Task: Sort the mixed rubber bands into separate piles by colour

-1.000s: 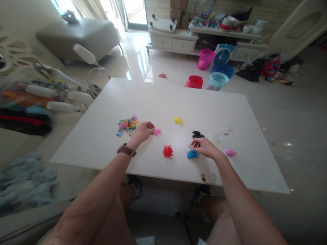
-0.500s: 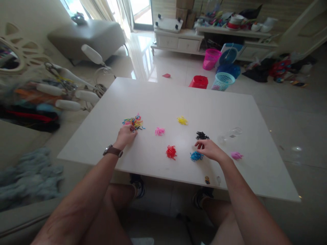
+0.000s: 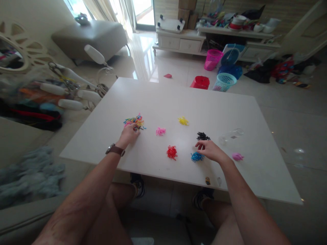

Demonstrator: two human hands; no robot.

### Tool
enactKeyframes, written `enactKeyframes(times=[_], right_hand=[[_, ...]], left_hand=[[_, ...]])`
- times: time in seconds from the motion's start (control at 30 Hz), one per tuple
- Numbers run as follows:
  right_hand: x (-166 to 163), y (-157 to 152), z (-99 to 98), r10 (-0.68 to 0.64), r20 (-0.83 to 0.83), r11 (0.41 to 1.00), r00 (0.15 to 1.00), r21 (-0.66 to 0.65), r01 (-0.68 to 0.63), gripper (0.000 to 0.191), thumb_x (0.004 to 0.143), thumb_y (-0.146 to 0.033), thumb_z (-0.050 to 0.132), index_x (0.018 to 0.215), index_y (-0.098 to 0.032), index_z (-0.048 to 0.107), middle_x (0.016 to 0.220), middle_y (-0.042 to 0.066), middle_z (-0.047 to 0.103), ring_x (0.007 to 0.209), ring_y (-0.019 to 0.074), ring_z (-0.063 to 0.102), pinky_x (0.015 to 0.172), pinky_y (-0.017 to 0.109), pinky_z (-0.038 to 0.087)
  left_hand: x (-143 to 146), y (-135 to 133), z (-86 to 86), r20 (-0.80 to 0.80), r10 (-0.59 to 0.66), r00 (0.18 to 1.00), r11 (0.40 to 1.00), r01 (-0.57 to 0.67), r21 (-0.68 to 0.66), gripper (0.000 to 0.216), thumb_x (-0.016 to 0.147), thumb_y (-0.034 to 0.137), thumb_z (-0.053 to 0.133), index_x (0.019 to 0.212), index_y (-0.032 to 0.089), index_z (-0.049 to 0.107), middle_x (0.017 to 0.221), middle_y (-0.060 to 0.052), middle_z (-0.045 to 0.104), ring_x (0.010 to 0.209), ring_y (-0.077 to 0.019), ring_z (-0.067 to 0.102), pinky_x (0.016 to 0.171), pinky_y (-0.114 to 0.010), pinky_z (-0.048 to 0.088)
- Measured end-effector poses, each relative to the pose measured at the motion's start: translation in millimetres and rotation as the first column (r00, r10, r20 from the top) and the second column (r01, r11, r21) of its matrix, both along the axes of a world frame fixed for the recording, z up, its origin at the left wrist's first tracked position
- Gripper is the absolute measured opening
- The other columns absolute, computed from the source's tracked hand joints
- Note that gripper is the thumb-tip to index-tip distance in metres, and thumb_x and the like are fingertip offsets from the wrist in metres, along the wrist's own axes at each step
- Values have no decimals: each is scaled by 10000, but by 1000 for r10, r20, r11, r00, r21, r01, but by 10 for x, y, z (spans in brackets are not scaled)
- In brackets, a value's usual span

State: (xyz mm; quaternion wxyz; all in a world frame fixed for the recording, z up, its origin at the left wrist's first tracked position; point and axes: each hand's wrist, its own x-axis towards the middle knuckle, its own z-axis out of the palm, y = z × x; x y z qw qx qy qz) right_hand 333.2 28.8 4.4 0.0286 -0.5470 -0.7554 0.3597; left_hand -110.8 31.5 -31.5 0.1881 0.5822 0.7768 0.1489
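Observation:
My left hand point(image 3: 129, 133) reaches to the near side of a mixed pile of small coloured rubber bands point(image 3: 138, 119). Its fingers are bent together at the pile, and whatever they may pinch is too small to make out. Over a blue heap of bands point(image 3: 196, 157) hovers my right hand point(image 3: 208, 149), fingers curled loosely with tips apart and nothing visible in them. Just beyond it lies a black heap point(image 3: 203, 136). Separate red point(image 3: 172, 152), pink point(image 3: 160, 131) and yellow point(image 3: 183, 120) heaps lie between the two hands.
On the white table point(image 3: 153, 95), a clear plastic container point(image 3: 236, 133) lies at the right, near a purple-pink heap point(image 3: 237, 156). A small yellow-and-dark figure point(image 3: 207, 180) rests by the front edge. Beyond the table stand a red stool point(image 3: 200, 82) and a light-blue basket point(image 3: 224, 81).
My left hand has shifted slightly at the mixed pile, its fingers lying lower over the bands. The right hand stays over the blue heap. The whole view has moved a little.

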Motion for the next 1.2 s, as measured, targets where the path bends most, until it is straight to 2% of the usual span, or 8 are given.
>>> enactKeyframes(times=[0.1,0.27,0.47,0.63,0.83,0.93,1.03,1.2], right_hand=[[0,-7,5,-2,-6,1000,1000,2,2,178,739,-180,645,899,-191,722,802,20,727,642,137,618,601,239,454],[-6,-6,18,-8,2,1000,1000,-4,8,184,737,-171,645,902,-189,724,803,21,727,645,137,620,604,239,454],[5,-9,7,-7,0,1000,1000,-9,7,175,749,-180,643,904,-187,724,800,18,724,640,131,611,607,238,451],[7,-7,-7,-2,-7,1000,1000,8,2,167,751,-182,648,899,-190,723,797,17,726,642,132,609,611,238,451],[-12,-7,-20,-5,-12,1000,1000,3,5,147,765,-194,648,894,-191,719,803,20,729,639,131,607,617,241,460],[-51,-13,3,-2,-18,1000,1000,26,2,139,770,-192,645,888,-191,719,789,21,727,642,134,611,618,242,458],[-120,-20,47,-7,-24,998,1000,56,8,127,798,-206,623,880,-192,719,775,25,723,641,136,613,614,244,449],[-290,-51,116,12,-60,988,998,153,-2,140,852,-267,592,832,-194,710,742,29,705,672,149,621,653,255,441]], left_hand=[[14,12,18,16,-13,1000,1000,13,-6,231,713,285,648,906,177,715,881,-70,697,782,-210,619,732,-299,470],[31,0,89,76,47,996,999,-46,-15,104,694,188,621,748,170,708,776,-73,707,749,-224,643,714,-302,474],[-12,8,164,78,118,990,991,-122,56,130,713,222,615,781,174,715,750,-56,706,737,-206,648,703,-286,464],[-33,30,195,257,181,949,972,-213,103,199,687,290,652,824,157,708,710,-34,688,689,-177,639,628,-253,457],[28,51,229,538,223,813,930,-342,131,267,579,280,742,792,129,684,701,-32,669,675,-160,632,644,-267,511],[92,69,265,704,215,677,930,-361,63,304,557,299,778,785,136,661,733,-40,677,722,-168,653,710,-304,547],[210,78,300,834,184,520,953,-303,-21,364,547,338,820,800,149,638,838,-65,703,793,-178,675,769,-339,567],[609,31,414,939,100,329,990,-131,-60,375,562,295,869,842,155,663,880,-50,703,832,-157,675,854,-348,564]])
